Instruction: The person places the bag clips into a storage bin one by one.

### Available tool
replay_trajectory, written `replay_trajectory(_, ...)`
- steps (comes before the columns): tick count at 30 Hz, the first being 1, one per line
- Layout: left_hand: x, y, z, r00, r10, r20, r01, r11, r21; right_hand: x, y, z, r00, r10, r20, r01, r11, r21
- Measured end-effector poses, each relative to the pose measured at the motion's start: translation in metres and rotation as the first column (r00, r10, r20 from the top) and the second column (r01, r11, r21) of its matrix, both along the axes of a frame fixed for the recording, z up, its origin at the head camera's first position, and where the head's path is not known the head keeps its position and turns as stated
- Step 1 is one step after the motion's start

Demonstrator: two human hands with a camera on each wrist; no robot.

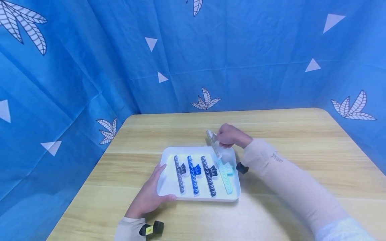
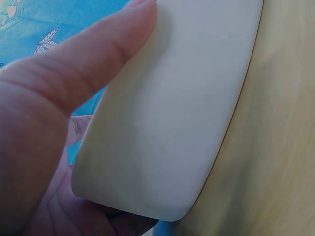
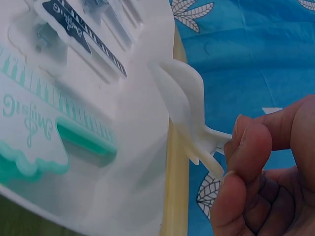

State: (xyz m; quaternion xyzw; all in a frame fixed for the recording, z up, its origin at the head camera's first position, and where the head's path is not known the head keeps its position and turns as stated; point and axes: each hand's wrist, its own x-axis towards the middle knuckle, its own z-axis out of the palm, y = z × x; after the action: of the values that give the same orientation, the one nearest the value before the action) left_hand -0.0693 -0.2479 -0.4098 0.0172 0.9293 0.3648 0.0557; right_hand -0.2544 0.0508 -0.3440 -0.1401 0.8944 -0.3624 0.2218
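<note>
A white tray (image 1: 166,182) rests on the table, its near left corner gripped by my left hand (image 1: 147,198). In the left wrist view the thumb lies against the tray's outer wall (image 2: 182,113), with the other fingers round the side. Above the tray's far right corner, my right hand (image 1: 230,135) pinches a white piano-key clip (image 1: 213,143) by its handle; its jaws point toward the tray (image 3: 182,98). Inside lie a dark grey clip (image 1: 179,174), a blue clip (image 1: 193,175), a black clip (image 1: 208,176) and a mint green clip (image 1: 224,176), side by side.
The wooden table (image 1: 301,147) extends around the tray on all sides. A blue patterned curtain (image 1: 241,67) hangs behind it and along the left. Black wrist cameras sit by the left wrist (image 1: 152,229) and right wrist (image 1: 242,168).
</note>
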Motion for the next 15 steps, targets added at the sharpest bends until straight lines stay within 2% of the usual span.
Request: replay_trajectory(15,0.001,0.001,0.000,0.999,0.036,0.030,-0.035,0.999,-0.010,0.012,-0.014,0.001,0.999,0.031,0.011,-0.030,0.999,-0.026)
